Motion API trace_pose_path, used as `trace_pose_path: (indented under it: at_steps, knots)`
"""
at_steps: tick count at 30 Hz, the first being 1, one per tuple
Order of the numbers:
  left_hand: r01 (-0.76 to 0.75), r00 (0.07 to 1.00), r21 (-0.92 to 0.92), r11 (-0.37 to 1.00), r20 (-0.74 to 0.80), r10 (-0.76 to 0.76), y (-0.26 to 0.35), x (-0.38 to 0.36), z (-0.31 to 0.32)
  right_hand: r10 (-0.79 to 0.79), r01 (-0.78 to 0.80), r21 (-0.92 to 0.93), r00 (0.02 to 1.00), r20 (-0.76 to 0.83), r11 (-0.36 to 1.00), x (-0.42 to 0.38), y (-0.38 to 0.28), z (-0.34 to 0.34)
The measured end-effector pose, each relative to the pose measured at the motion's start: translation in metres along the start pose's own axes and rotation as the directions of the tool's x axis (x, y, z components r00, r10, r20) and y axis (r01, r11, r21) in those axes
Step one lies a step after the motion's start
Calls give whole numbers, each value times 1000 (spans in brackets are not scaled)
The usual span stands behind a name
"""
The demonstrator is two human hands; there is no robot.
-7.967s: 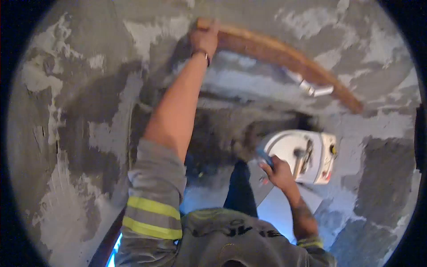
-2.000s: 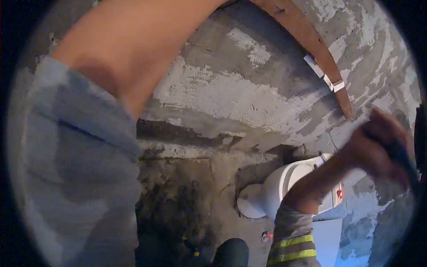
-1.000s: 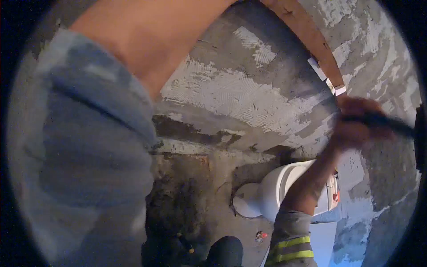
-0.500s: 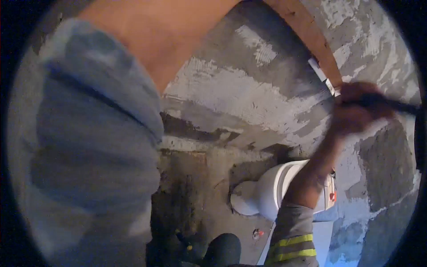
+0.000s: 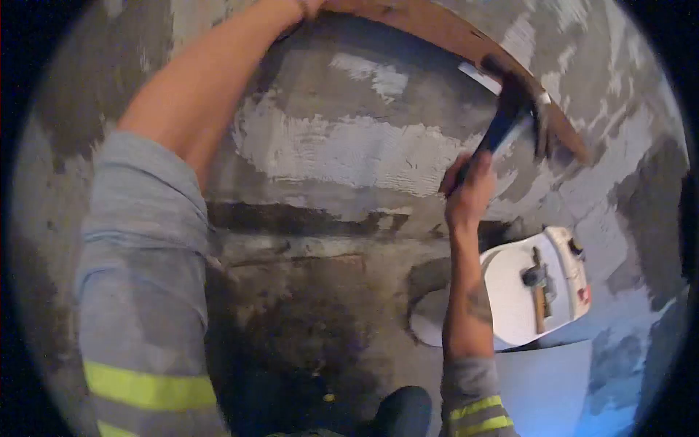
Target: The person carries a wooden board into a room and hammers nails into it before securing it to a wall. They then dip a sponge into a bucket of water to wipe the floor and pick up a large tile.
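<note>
My right hand [image 5: 472,191] is closed around the dark handle of a claw hammer [image 5: 515,98]. The hammer's head overlaps the right part of a long brown wooden board [image 5: 437,29] lying along the rough wall. Lens distortion makes this board look curved. At the top edge of the view, my left hand [image 5: 312,7] meets the board's left part, its fingers mostly cut off by the frame. A narrow white strip [image 5: 479,77] shows along the board's lower edge, just left of the hammer head.
A white toilet [image 5: 510,280] stands below on the right, with a wooden-handled tool [image 5: 539,298] on its top. A pale flat panel [image 5: 542,386] leans nearby. Patchy mortar covers the wall [image 5: 349,153]; the floor [image 5: 291,313] is dark and stained.
My right hand and the hammer have swung from the far right to the left, over the board. The view has shifted, and my left forearm now shows up to the wrist.
</note>
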State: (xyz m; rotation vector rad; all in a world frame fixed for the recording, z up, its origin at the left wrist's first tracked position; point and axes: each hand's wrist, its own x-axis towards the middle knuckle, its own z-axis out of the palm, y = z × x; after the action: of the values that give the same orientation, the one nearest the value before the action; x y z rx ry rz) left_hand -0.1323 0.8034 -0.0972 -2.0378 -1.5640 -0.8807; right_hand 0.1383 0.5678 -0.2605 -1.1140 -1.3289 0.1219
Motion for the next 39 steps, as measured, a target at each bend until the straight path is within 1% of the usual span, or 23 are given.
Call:
trace_pose_path:
  at_steps: [1,2,3,5,6,9,10,12,14,17,19,20,23,25,26,27,28,31,32,34,36,37,39]
  knots:
    - [35,999,-12,999,8,-34,-1,-2,3,-238,226,-355,971,10,907,-27,40,-20]
    - [78,997,-27,997,11,-77,-1,-4,1,66,-58,-107,995,73,993,-60,21,-40]
    - [10,999,66,998,-49,-6,-4,-1,9,194,-160,-194,966,171,968,-89,5,-63]
    - [22,999,82,996,-47,-19,-16,10,18,20,130,-448,949,315,885,-139,6,-112]
    - [92,996,13,996,12,-92,-10,20,10,290,-150,-382,893,343,912,-164,-3,-137]
    - [59,994,401,914,57,-89,74,-21,-63,478,-214,-551,784,396,806,-243,-30,-215]
    - [-20,997,428,904,78,-15,100,-22,-72,671,-420,-568,649,357,708,-257,-56,-235]
    - [-404,906,38,914,-122,406,147,-9,-63,847,-627,-576,455,275,524,-311,-71,-270]
    - [-553,813,-32,833,-240,531,204,8,-58,958,-796,-535,260,119,282,-345,-100,-290]
    - [-406,902,-57,912,135,410,245,30,-37,918,-700,-642,397,13,312,-393,-128,-318]
    - [-354,932,-100,930,40,359,245,29,-24,991,-890,-453,-106,84,-57,-363,-185,-338]
    - [-366,926,-101,925,64,373,247,24,-20,987,-891,-447,-132,89,-79,-372,-194,-346]
    - [-322,933,-23,946,160,321,261,40,-46,998,-967,-254,38,-49,24,-442,-172,-361]
    - [-285,843,49,957,487,227,287,61,-66,515,-254,-798,853,81,546,-483,-153,-373]
    - [-307,838,34,951,484,253,302,71,-67,790,-628,-586,612,34,512,-432,-181,-380]
    - [-309,822,-18,951,498,277,315,76,-59,974,-950,-228,223,-26,211,-361,-216,-385]
    - [-308,803,-70,949,515,299,324,77,-48,987,-990,18,-142,-74,-141,-289,-251,-389]
    - [-301,865,-27,953,412,285,324,73,-23,889,-877,-323,425,-173,356,-415,-207,-404]
    - [-326,856,-44,944,409,315,327,87,-26,984,-984,-167,82,-157,55,-313,-248,-406]
    - [-254,695,40,966,702,153,341,100,-35,986,-999,-4,-51,-162,-52,-285,-275,-410]
    - [-287,705,-102,952,651,283,381,106,-78,962,-971,128,-221,-162,-202,-282,-296,-416]
    - [-303,714,-217,928,593,372,397,107,-92,955,-966,157,-233,-184,-205,-295,-311,-420]
    - [-360,741,-366,858,446,501,414,109,-54,910,-942,-299,251,-330,151,-323,-337,-435]
